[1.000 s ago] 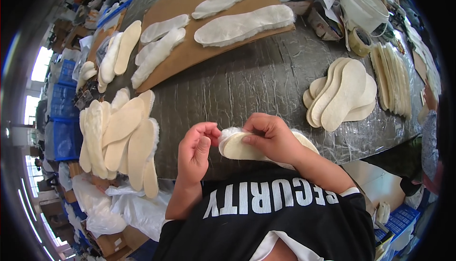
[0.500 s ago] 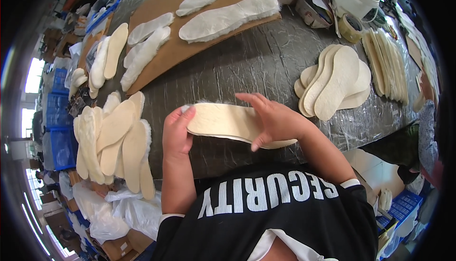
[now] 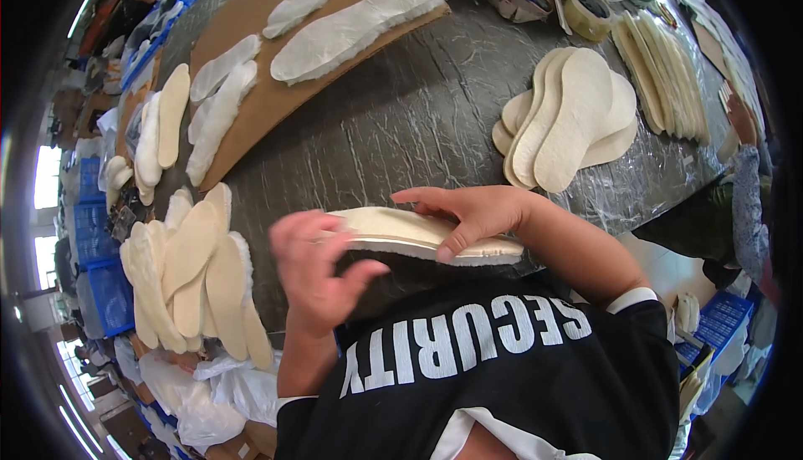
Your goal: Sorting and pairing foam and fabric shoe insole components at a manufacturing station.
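Since half a second ago both of my hands have come closer to my chest, and the insole now lies flatter across them, its length running left to right.

Largest first: the worktable [image 3: 401, 125], covered in dark wrinkled film, fills the middle, and its near edge runs just beyond my hands. On its far left part a brown cardboard sheet [image 3: 259, 8] lies at a slant, carrying fleecy white insoles [image 3: 360, 21]. A bare stretch of film lies between that sheet and my hands, the widest open room on the table. At the left edge a fan of beige insoles [image 3: 196, 272] overhangs toward the blue crates [image 3: 92, 242]. To the right a second stack of pale insoles [image 3: 569, 117] sits well apart from my right hand, with more bare film between. A roll of tape [image 3: 588, 13] stands at the far edge.

The pale insole [image 3: 418, 234] I hold hovers over the near table edge, in front of my chest. My right hand [image 3: 477, 213] grips its right half, fingers over the top and thumb underneath. My left hand [image 3: 314, 272] is blurred at the left end, fingers loosely curled; I cannot tell whether it grips.
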